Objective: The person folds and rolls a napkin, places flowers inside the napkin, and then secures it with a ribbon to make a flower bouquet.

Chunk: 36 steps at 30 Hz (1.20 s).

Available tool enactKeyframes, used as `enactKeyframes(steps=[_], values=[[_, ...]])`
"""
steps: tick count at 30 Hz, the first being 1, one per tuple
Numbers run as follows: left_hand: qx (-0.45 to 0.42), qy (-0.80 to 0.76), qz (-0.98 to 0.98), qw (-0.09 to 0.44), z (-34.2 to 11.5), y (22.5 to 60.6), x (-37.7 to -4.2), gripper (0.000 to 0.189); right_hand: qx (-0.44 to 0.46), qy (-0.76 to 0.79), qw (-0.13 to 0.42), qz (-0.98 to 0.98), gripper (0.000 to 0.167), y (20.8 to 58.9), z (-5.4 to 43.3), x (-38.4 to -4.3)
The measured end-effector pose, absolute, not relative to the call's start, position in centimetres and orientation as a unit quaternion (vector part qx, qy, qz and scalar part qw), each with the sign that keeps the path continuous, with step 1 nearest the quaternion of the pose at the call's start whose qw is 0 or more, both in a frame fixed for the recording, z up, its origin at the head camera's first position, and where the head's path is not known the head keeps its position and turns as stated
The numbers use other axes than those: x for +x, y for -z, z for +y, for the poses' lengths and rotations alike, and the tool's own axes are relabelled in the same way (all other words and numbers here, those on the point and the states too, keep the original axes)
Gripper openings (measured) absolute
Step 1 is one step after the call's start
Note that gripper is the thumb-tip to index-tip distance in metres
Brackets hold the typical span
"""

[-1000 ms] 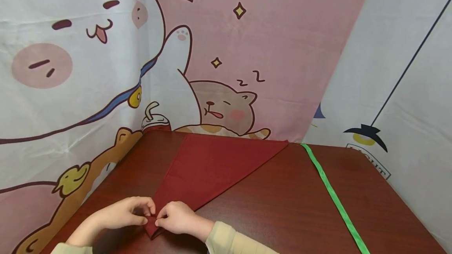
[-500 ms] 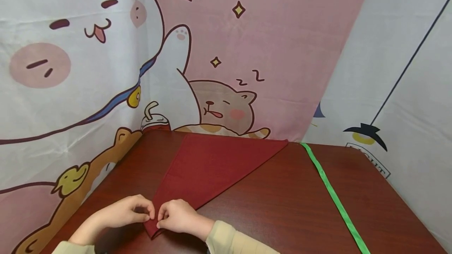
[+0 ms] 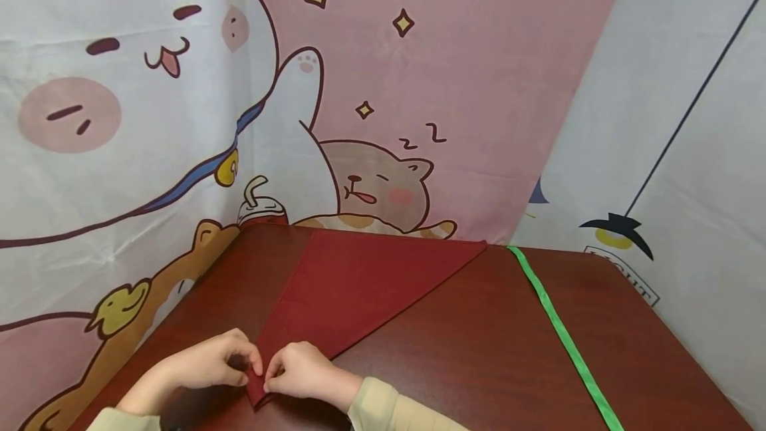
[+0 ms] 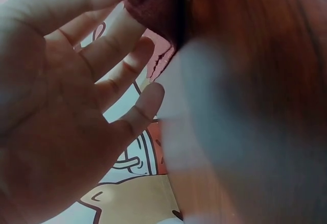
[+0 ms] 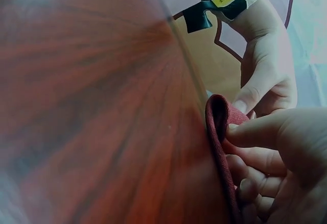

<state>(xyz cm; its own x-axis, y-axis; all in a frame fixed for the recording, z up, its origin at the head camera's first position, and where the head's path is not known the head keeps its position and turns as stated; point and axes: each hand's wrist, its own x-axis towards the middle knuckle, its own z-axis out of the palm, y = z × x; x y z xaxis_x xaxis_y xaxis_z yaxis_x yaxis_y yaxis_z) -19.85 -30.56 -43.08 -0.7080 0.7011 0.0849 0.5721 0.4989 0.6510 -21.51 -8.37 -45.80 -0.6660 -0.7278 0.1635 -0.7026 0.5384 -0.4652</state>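
Observation:
A dark red cloth (image 3: 359, 291), a long triangle, lies flat with its narrow corner toward me. At that near corner the cloth doubles over, and the right wrist view shows the fold as a rounded loop (image 5: 218, 113). My left hand (image 3: 206, 359) pinches the left side of the folded corner with thumb and forefinger. In the left wrist view its other fingers are spread below the cloth edge (image 4: 158, 9). From the right, my right hand (image 3: 302, 370) pinches the same corner, its thumb on the fold. The two hands' fingertips are close together, with the tip of the cloth below them.
A bright green ribbon (image 3: 565, 334) runs down the right part of the brown wooden table (image 3: 479, 351). Printed fabric with cartoon animals (image 3: 383, 185) hangs behind and to the left, right up to the table's edges.
Both hands stay at the near corner, their fingertips shifting slightly over the fold. The folded tip is now narrower between them. The rest of the cloth and the ribbon lie as before.

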Motion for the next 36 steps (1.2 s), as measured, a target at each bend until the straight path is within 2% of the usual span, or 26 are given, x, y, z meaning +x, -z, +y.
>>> enactKeyframes(steps=[12, 21, 30, 36], values=[[0.424, -0.347, 0.829, 0.115, -29.7, 42.8, -21.2, 0.018, -0.391, 0.271, 0.055, 0.878, 0.026, 45.3, -8.4, -21.5], [0.454, -0.369, 0.8, 0.132, -28.9, 42.7, -21.7, 0.017, -0.402, 0.234, 0.024, 0.885, 0.02, 45.4, -8.3, -21.7], [0.439, -0.374, 0.804, 0.141, -28.6, 42.7, -21.9, 0.019, -0.371, 0.247, 0.045, 0.894, 0.03, 45.2, -8.5, -21.6], [0.429, -0.358, 0.819, 0.132, -28.6, 43.0, -22.2, 0.016, -0.372, 0.238, 0.039, 0.896, 0.028, 45.4, -8.5, -21.7]])
